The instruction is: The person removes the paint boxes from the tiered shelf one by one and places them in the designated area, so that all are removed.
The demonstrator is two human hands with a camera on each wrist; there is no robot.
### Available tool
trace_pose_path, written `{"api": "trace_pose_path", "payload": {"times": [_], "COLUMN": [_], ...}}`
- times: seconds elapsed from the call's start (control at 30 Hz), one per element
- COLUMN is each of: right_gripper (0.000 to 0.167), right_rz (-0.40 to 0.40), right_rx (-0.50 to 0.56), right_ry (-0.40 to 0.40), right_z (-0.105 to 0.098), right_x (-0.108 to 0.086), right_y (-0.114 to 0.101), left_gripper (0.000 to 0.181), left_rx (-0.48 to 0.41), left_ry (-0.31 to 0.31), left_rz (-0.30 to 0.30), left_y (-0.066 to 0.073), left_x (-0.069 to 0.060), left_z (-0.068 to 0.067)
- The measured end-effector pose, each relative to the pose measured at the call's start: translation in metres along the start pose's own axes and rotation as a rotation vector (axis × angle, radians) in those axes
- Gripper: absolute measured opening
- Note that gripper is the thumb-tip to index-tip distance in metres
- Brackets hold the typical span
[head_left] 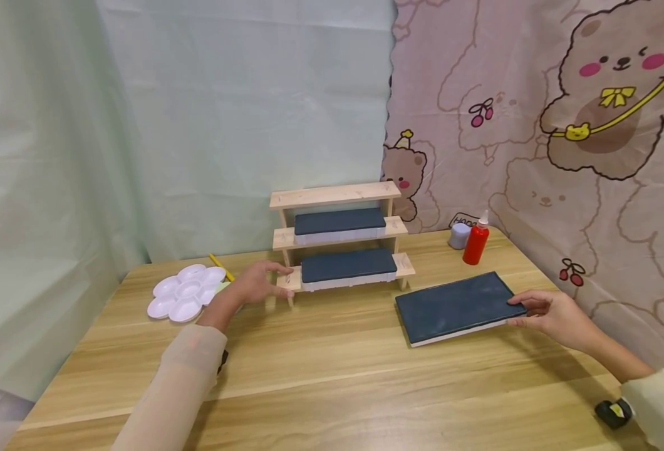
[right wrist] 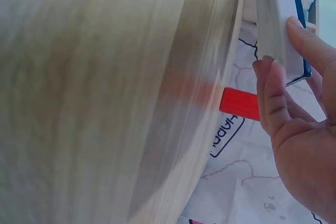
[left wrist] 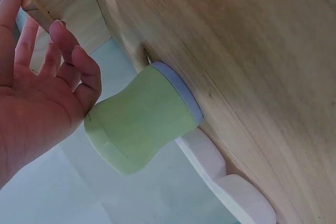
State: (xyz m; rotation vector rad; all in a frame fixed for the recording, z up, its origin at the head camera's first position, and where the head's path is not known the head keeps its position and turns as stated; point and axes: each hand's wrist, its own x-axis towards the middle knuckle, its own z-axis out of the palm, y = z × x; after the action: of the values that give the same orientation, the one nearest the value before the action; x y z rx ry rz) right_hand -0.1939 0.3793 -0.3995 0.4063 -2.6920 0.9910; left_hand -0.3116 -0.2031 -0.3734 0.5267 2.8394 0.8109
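A three-step wooden shelf (head_left: 334,195) stands at the back of the table. Dark-lidded white boxes lie on its middle step (head_left: 340,220) and its lowest step (head_left: 347,265). My left hand (head_left: 257,282) touches the left end of the lowest step, fingers around its edge. To the right, my right hand (head_left: 557,319) pinches the right end of a larger dark-topped, white-sided box (head_left: 458,308), thumb and fingers on opposite faces. In the right wrist view the right hand (right wrist: 304,124) grips the box's end (right wrist: 281,24), which is raised off the table.
A white flower-shaped palette (head_left: 188,289) and a yellow stick (head_left: 222,266) lie at the left. Beside my left hand stands a green container with a bluish base (left wrist: 144,119). A red bottle (head_left: 475,243) and a small bluish container (head_left: 458,236) stand at the back right.
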Motion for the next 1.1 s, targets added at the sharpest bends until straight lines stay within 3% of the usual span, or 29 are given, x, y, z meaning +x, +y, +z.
{"api": "trace_pose_path", "payload": {"times": [0.37, 0.57, 0.8, 1.1], "right_gripper": [0.032, 0.031, 0.035, 0.037], "right_rz": [-0.001, -0.004, 0.064, 0.101], "right_rx": [-0.017, 0.057, 0.167, 0.216], "right_ry": [-0.031, -0.094, -0.198, -0.272], "right_z": [0.0025, 0.0035, 0.0030, 0.0031], "right_x": [0.0013, 0.0018, 0.0012, 0.0009], "right_y": [0.0063, 0.0085, 0.0091, 0.0104], "left_gripper": [0.062, 0.063, 0.061, 0.062], "left_rx": [0.004, 0.007, -0.006, -0.022], "left_ry": [0.000, -0.004, -0.010, -0.011], "left_rz": [-0.012, -0.018, -0.012, -0.017], "left_y": [-0.0002, -0.0009, 0.0021, 0.0015], "left_x": [0.0021, 0.0028, 0.0006, 0.0006], "left_z": [-0.0004, 0.0001, -0.0012, -0.0005]}}
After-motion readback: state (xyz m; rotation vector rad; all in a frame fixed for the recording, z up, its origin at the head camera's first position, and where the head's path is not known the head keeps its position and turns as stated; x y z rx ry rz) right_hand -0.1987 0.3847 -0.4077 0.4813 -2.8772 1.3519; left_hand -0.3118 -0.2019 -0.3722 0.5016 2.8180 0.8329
